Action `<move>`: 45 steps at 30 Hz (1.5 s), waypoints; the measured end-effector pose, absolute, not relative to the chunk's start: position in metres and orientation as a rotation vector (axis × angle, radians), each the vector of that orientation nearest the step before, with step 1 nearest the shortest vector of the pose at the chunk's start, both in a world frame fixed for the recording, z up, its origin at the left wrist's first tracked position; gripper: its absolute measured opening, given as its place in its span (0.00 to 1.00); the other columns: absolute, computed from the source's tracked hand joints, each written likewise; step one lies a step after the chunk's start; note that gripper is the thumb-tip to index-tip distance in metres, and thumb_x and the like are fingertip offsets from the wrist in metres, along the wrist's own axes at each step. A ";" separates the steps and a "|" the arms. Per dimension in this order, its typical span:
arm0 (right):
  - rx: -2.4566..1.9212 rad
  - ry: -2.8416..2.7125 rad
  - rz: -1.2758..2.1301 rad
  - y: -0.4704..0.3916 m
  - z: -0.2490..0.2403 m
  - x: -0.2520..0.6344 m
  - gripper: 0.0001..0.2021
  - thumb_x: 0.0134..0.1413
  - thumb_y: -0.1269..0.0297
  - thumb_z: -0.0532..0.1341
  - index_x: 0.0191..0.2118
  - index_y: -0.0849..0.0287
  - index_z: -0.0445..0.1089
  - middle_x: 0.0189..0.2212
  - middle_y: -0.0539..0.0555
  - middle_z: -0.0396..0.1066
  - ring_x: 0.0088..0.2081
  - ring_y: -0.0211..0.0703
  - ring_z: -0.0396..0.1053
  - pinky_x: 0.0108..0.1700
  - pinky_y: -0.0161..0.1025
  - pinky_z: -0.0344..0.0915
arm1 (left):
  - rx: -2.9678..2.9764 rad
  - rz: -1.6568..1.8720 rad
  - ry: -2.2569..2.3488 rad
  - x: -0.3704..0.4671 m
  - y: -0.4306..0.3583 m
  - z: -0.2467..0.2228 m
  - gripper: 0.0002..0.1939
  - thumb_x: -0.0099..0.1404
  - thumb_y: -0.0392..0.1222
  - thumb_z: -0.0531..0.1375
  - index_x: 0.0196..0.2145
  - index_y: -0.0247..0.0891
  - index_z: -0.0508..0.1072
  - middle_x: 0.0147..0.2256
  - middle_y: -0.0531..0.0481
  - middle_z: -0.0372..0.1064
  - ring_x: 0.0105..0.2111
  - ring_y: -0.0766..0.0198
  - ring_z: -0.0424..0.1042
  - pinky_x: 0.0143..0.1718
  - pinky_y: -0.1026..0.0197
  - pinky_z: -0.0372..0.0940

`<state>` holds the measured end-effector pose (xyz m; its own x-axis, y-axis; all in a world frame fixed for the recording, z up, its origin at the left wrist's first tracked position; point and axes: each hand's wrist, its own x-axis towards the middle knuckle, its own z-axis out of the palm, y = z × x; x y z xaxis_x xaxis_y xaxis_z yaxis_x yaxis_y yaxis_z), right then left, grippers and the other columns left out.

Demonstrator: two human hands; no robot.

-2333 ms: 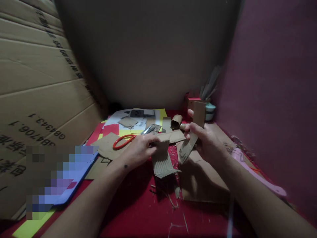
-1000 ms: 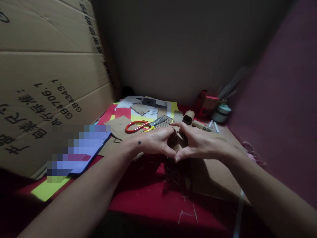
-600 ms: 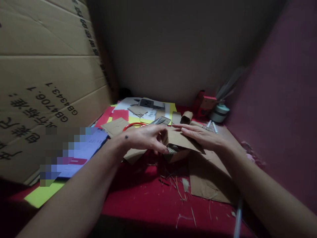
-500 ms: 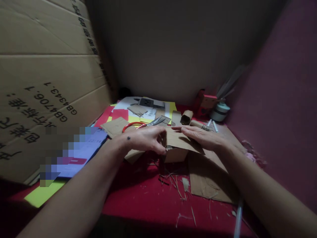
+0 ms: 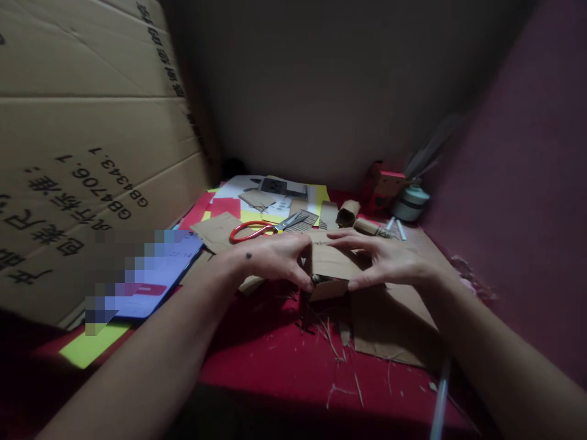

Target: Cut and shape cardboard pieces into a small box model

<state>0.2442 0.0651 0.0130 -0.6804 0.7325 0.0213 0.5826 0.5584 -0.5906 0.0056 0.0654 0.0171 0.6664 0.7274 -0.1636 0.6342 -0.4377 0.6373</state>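
Note:
A small cardboard box [image 5: 332, 263] sits on the red cloth between my hands, its top flap lying over the front wall with a narrow dark gap below. My left hand [image 5: 291, 260] grips the box's left side, thumb at the front corner and fingers behind. On the right side, my right hand [image 5: 383, 260] is curved round the box, its thumb at the front right corner and its fingers reaching over the back. Red-handled scissors [image 5: 259, 230] lie just behind my left hand. A flat cardboard sheet [image 5: 389, 330] lies under my right forearm.
A large carton [image 5: 92, 153] walls the left, beside a phone [image 5: 160, 269] with a lit screen. Cardboard tubes [image 5: 348, 212], coloured papers, a red box [image 5: 389, 183] and a pale green jar [image 5: 411, 203] stand or lie behind. Scraps litter the red cloth [image 5: 275, 360].
My right hand has gone from lying flat on the flap to curling round the box's right side. The flap, which stuck out to the right, now folds down closer to the box.

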 end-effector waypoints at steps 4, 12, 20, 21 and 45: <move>-1.072 -2.360 0.287 0.051 0.022 0.244 0.27 0.42 0.53 0.67 0.50 0.54 0.67 0.51 0.60 0.62 0.53 0.54 0.60 0.51 0.52 0.61 | 2.169 0.204 1.012 0.003 0.066 0.016 0.25 0.47 0.44 0.65 0.43 0.37 0.66 0.40 0.48 0.68 0.35 0.60 0.67 0.31 0.62 0.58; -0.916 -2.432 0.075 0.018 0.017 0.234 0.07 0.52 0.60 0.62 0.34 0.58 0.71 0.24 0.51 0.68 0.25 0.37 0.64 0.25 0.35 0.59 | 2.106 0.151 1.041 0.003 0.068 0.017 0.22 0.48 0.44 0.63 0.42 0.38 0.67 0.36 0.50 0.69 0.35 0.59 0.67 0.31 0.62 0.59; -1.346 -2.490 -0.140 0.007 -0.013 0.224 0.07 0.53 0.59 0.59 0.36 0.54 0.72 0.25 0.51 0.73 0.23 0.44 0.68 0.23 0.38 0.55 | 2.158 0.180 1.055 0.005 0.067 0.016 0.16 0.47 0.45 0.66 0.33 0.38 0.67 0.29 0.52 0.68 0.28 0.64 0.65 0.25 0.63 0.57; -1.281 -2.481 -0.112 0.006 -0.015 0.225 0.07 0.55 0.60 0.58 0.35 0.54 0.72 0.25 0.51 0.73 0.24 0.43 0.69 0.24 0.38 0.57 | 2.160 0.195 1.044 0.005 0.067 0.016 0.17 0.47 0.45 0.66 0.33 0.38 0.67 0.29 0.53 0.68 0.27 0.64 0.65 0.26 0.63 0.56; -0.996 -2.623 0.144 -0.005 -0.009 0.211 0.07 0.52 0.69 0.59 0.36 0.55 0.73 0.33 0.52 0.75 0.33 0.39 0.71 0.32 0.33 0.67 | 2.111 0.264 0.983 -0.006 0.059 0.005 0.26 0.48 0.42 0.64 0.46 0.39 0.64 0.36 0.51 0.68 0.34 0.60 0.67 0.30 0.62 0.58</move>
